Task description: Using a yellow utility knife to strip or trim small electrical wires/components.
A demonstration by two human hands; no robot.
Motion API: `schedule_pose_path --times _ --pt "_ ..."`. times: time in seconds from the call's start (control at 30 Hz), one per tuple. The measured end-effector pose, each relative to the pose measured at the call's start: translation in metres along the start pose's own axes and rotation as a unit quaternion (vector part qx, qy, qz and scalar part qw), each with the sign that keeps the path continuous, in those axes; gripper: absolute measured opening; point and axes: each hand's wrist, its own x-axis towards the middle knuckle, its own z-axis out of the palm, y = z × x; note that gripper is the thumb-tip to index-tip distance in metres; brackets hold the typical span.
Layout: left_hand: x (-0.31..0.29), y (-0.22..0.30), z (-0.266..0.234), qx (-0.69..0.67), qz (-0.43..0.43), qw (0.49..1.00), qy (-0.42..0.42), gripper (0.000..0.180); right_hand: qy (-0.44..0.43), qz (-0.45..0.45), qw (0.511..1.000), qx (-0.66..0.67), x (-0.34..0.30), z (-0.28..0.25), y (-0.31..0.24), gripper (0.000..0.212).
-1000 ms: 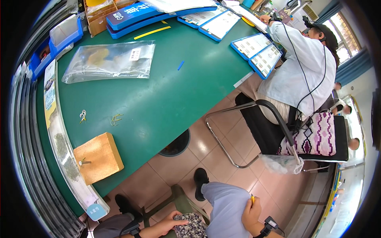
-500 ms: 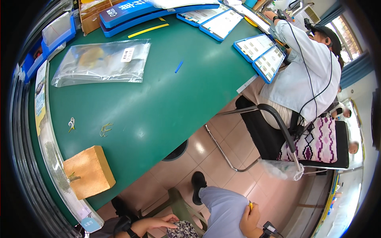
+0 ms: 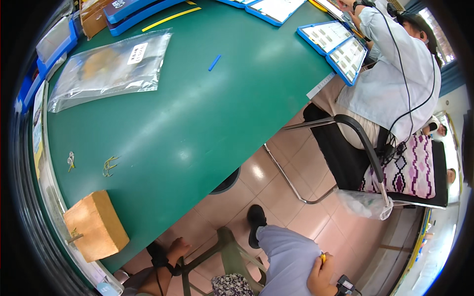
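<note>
My right hand [image 3: 321, 277] rests on the knee of my light grey-blue trousers [image 3: 289, 254]. Its fingers are curled round a small yellow thing [image 3: 323, 257]; only its tip shows, so its kind is hidden. Beside the table's near edge, low over the floor, my left hand [image 3: 178, 249] has its fingers loosely apart, and I see nothing in it. Nearest to it on the green table [image 3: 197, 128] stands a tan block [image 3: 98, 224] with a short peg [image 3: 75, 238] in its left side. Behind the block lie bent yellowish wire-like pieces [image 3: 109, 166] and a smaller cluster [image 3: 71, 161].
A clear plastic bag [image 3: 111, 66], a blue strip [image 3: 214, 63] and a yellow strip [image 3: 170, 19] lie on the table. Blue open cases [image 3: 340, 61] are farther right, by a seated co-worker [image 3: 390, 74]. A stool frame [image 3: 232, 251] stands between my legs.
My left hand has moved left and up, away from the floral fabric by my lap. The view has shifted a little. My right hand stays on my knee with the yellow thing.
</note>
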Motion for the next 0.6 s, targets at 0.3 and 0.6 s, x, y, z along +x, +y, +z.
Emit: schedule_pose_path --times 0.3,0.6 --pt "0.049 -0.027 -0.002 0.157 0.013 0.979 0.129 0.032 -0.004 -0.008 1.0 -0.001 0.0 0.002 -0.005 0.013" --pt "0.043 0.049 -0.02 0.16 -0.02 0.981 0.108 0.041 0.014 0.028 0.999 -0.039 -0.002 0.001 0.004 0.012"
